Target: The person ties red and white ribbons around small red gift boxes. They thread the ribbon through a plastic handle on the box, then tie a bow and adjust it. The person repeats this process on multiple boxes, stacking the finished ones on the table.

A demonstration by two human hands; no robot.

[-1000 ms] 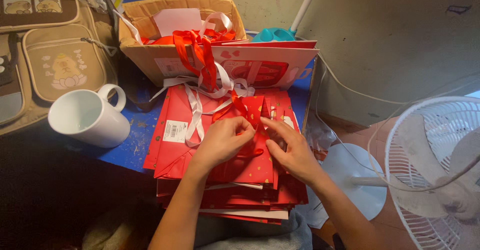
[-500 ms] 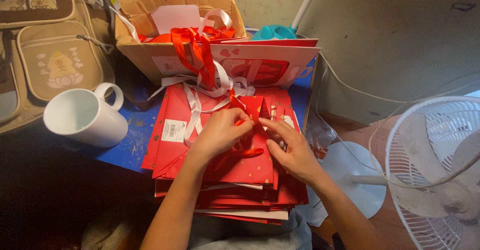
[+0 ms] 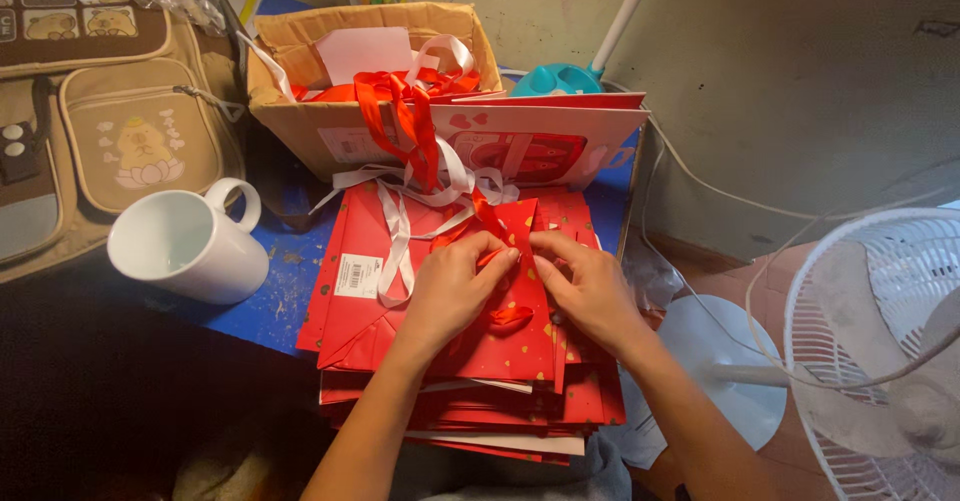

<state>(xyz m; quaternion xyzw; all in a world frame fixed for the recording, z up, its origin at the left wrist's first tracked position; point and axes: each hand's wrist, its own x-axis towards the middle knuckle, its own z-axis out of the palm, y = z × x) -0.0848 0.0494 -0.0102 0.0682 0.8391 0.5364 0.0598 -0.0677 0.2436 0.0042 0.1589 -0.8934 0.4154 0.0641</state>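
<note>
A thick stack of flat red paper gift bags [image 3: 470,361] lies in front of me. My left hand [image 3: 452,289] and my right hand [image 3: 590,286] rest side by side on the top bag. The fingertips of both pinch a thin red ribbon [image 3: 510,314] at the bag's upper edge, and a loop of it lies just below the hands. White ribbon handles [image 3: 400,246] trail across the bags to the left of my left hand.
A cardboard box [image 3: 300,111] holding red and white ribbons stands behind the stack. A white mug [image 3: 185,246] sits at the left on the blue tabletop [image 3: 270,306]. A tan backpack [image 3: 130,141] lies far left. A white fan [image 3: 880,361] stands at the right.
Both hands have drawn closer together over the top bag's upper edge. The view has shifted slightly; the stack and mug stay put.
</note>
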